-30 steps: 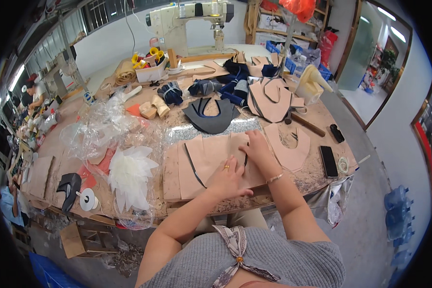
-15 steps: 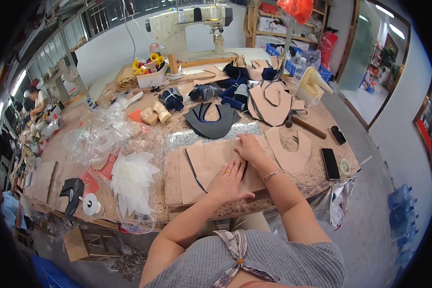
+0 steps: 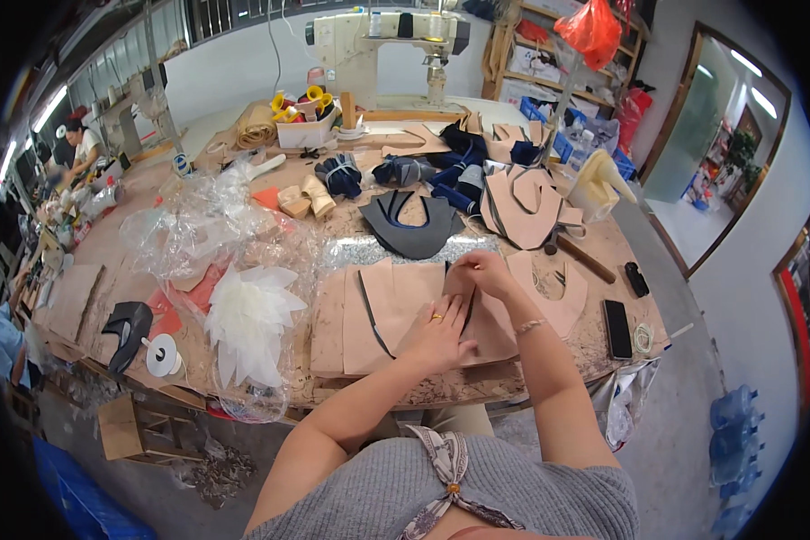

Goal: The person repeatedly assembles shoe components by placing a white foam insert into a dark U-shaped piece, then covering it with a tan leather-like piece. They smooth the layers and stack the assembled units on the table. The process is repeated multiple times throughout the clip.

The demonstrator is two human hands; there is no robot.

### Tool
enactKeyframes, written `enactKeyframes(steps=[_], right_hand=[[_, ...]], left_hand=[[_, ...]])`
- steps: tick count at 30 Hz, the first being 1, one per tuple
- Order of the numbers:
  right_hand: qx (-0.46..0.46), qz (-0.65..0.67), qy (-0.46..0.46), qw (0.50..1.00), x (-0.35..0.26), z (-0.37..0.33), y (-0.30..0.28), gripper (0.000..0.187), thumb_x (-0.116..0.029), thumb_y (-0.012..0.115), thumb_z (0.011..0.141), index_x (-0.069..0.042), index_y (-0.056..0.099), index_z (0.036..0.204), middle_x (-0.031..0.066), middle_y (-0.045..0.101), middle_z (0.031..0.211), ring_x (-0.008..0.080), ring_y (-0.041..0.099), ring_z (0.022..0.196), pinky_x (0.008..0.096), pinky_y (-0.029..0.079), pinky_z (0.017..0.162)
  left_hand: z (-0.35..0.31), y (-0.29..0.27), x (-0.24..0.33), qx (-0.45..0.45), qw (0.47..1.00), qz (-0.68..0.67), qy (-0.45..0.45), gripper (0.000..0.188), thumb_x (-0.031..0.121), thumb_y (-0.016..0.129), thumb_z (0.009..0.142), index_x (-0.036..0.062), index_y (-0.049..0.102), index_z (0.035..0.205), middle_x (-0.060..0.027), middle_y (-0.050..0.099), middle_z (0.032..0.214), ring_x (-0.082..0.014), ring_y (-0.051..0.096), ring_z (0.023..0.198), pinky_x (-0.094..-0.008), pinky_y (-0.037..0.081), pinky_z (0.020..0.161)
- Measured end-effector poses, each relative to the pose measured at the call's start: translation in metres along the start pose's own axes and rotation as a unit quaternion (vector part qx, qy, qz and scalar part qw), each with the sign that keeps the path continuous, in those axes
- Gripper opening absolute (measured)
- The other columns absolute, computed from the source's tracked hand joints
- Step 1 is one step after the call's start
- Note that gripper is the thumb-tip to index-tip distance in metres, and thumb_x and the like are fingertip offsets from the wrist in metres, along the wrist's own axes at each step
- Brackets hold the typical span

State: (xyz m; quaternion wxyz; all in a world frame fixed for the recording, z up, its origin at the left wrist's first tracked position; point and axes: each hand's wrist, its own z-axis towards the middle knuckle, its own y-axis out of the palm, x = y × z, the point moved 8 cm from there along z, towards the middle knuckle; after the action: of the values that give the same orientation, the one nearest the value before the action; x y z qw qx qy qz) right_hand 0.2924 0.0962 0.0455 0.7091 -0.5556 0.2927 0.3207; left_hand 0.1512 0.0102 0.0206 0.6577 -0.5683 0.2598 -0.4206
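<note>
The right hand pinches the raised upper edge of a tan sheet directly under both hands. The left hand, just nearer the body, lies flat on it, fingers extended. Beyond the hands sits a dark grey curved piece; right of them, a hammer and phone.

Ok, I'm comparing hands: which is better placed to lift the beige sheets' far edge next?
Likely the right hand: it appears to pinch the beige sheets near their far edge; the left hand lies spread closer in.
</note>
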Motion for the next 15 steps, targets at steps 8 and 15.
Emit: enactKeyframes(steps=[8,15], right_hand=[[0.014,-0.024,0.114,0.993,0.039,0.018,0.022,0.022,-0.013,0.079,0.068,-0.001,0.074,0.085,0.0118,0.072,0.086,0.0157,0.068,0.076,0.0282,0.053,0.071],[0.119,-0.207,-0.002,0.971,0.004,0.018,0.003,0.025,-0.016,0.080,0.064,-0.002,0.070,0.081,0.0106,0.068,0.073,0.0255,0.066,0.069,0.0357,0.053,0.068]], left_hand=[[-0.004,-0.003,-0.003,0.010,0.999,0.033,0.006,0.074,0.053,0.039,0.094,-0.0033,0.033,0.142,-0.0189,0.034,0.149,-0.0306,0.029,0.139,-0.0461,0.021,0.113],[-0.001,-0.002,-0.002,0.012,1.000,0.007,-0.015,0.076,0.052,0.044,0.092,-0.0035,0.034,0.142,-0.0190,0.033,0.149,-0.0321,0.029,0.140,-0.0462,0.021,0.113]])
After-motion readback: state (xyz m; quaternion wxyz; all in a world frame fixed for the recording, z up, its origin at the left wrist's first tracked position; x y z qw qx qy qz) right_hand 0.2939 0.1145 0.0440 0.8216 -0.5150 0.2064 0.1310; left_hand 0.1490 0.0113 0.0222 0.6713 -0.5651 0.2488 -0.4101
